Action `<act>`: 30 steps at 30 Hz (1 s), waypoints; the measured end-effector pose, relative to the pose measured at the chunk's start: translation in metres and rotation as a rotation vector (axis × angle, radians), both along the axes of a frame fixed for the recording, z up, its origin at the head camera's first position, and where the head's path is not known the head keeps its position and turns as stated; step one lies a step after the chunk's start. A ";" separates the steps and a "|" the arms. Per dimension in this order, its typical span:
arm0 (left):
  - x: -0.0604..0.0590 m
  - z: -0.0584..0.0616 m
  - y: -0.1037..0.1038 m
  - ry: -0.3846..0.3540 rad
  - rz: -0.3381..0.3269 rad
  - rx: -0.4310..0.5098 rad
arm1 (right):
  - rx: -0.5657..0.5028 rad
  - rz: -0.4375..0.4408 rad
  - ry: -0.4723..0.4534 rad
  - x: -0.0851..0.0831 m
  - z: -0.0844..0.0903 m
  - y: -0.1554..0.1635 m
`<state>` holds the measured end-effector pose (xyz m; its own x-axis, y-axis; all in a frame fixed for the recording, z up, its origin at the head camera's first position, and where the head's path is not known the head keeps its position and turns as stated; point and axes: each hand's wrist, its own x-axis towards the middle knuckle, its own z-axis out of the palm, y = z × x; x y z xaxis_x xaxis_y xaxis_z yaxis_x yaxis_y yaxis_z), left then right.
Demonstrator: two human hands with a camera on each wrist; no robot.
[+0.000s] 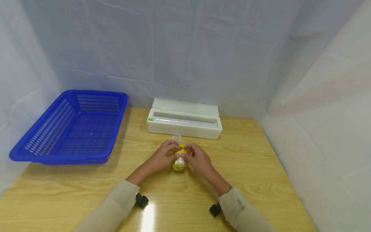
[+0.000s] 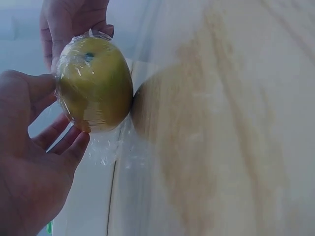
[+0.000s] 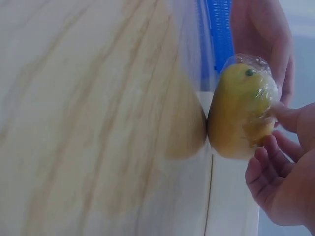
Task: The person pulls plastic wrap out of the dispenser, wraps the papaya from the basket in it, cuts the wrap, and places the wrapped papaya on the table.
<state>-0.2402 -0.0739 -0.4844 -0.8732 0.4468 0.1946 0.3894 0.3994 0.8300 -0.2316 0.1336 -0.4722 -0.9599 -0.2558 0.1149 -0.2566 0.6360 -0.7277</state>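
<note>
A yellow fruit (image 1: 178, 166) with a small green stem end, wrapped in clear cling film, rests on the table between both hands. My left hand (image 1: 161, 157) holds its left side with thumb and curled fingertips. From the right, my right hand (image 1: 200, 160) grips it the same way, the thumbs close together on top. A loose end of cling film (image 1: 176, 138) sticks out on the far side. Both wrist views show the fruit (image 2: 101, 91) lying on its side, film wrinkled around the stem. The fingers cover part of its upper surface.
Behind the hands stands a white cling film box (image 1: 185, 129), its lid raised and a roll inside. A blue plastic basket (image 1: 118, 129) sits at the left of the wooden table (image 1: 249, 180). White sheeting (image 1: 185, 54) hangs at the back and sides.
</note>
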 end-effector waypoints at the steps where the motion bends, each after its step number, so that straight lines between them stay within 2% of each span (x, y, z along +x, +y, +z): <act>1: -0.001 0.000 0.000 -0.002 -0.009 0.003 | 0.010 0.007 0.019 0.000 0.000 0.000; 4: -0.002 0.003 -0.002 -0.021 -0.042 0.011 | 0.059 0.023 0.094 -0.002 -0.002 0.003; 10: -0.010 0.009 -0.004 -0.123 -0.077 0.048 | 0.146 0.079 0.237 -0.013 -0.002 0.011; 13: -0.015 0.011 -0.006 -0.118 -0.066 0.022 | 0.180 0.106 0.280 -0.015 -0.003 0.015; 15: -0.018 0.013 -0.008 -0.089 -0.055 -0.006 | 0.203 0.103 0.298 -0.015 -0.003 0.018; 18: -0.022 0.016 -0.012 -0.002 -0.027 -0.066 | 0.224 0.094 0.328 -0.012 -0.004 0.021; 22: -0.028 0.019 -0.013 0.171 0.012 -0.172 | 0.227 0.094 0.337 -0.005 -0.002 0.023; 24: -0.029 0.020 -0.012 0.232 0.036 -0.221 | 0.210 0.100 0.320 -0.001 -0.001 0.023; 26: -0.030 0.021 -0.011 0.257 0.050 -0.261 | 0.185 0.115 0.307 0.003 0.001 0.023; 30: -0.029 0.020 -0.006 0.209 0.052 -0.288 | 0.154 0.164 0.299 0.009 0.000 0.022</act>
